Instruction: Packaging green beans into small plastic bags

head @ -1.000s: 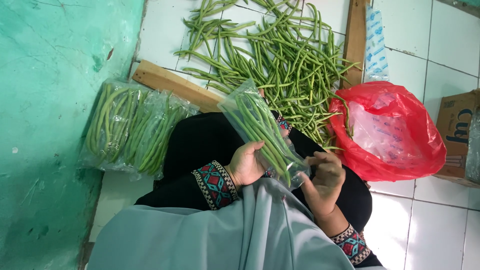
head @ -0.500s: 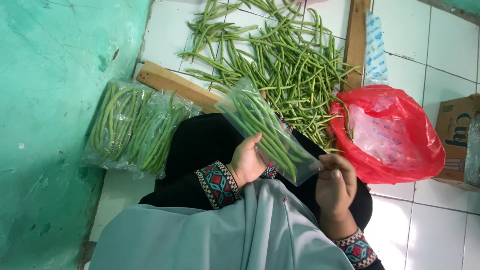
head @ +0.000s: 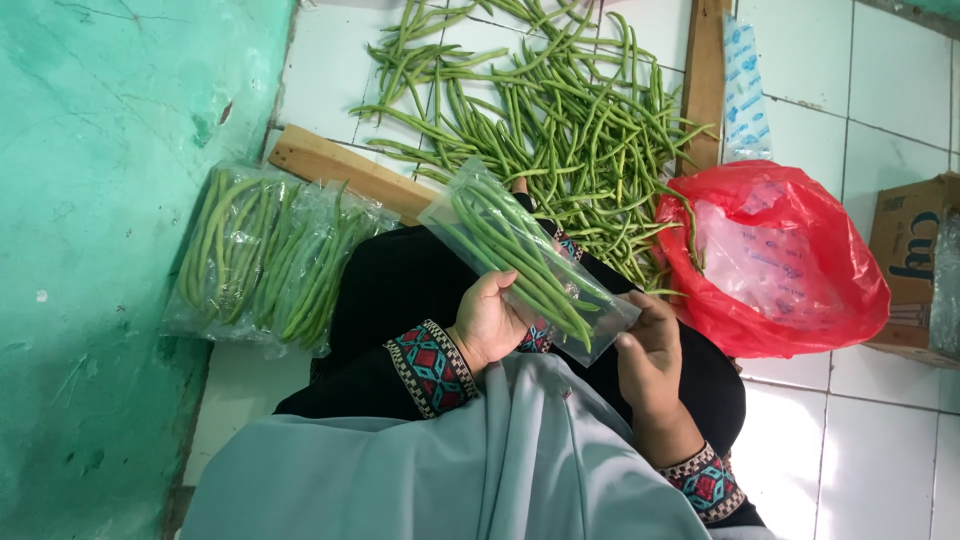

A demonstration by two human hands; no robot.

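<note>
A clear plastic bag of long green beans (head: pixel 520 255) lies slanted over my lap. My left hand (head: pixel 488 322) grips it from below, near its middle. My right hand (head: pixel 650 350) pinches the bag's open lower end, where the bean tips reach the edge. Both wrists show black sleeves with patterned cuffs. A loose heap of green beans (head: pixel 560 130) is spread on the white tiled floor just beyond my knees. Two filled bags of beans (head: pixel 270 260) lie to the left against the teal wall.
A red plastic bag (head: pixel 790 260) holding clear bags sits open at the right. A cardboard box (head: pixel 915 270) stands at the right edge. Wooden slats (head: pixel 340 170) frame the heap, with a printed plastic sleeve (head: pixel 745 90) beside the far one. A teal wall (head: pixel 110 250) fills the left.
The bag has tilted a little and slid slightly toward my right hand, whose fingers have shifted at the open end. My left hand keeps its hold.
</note>
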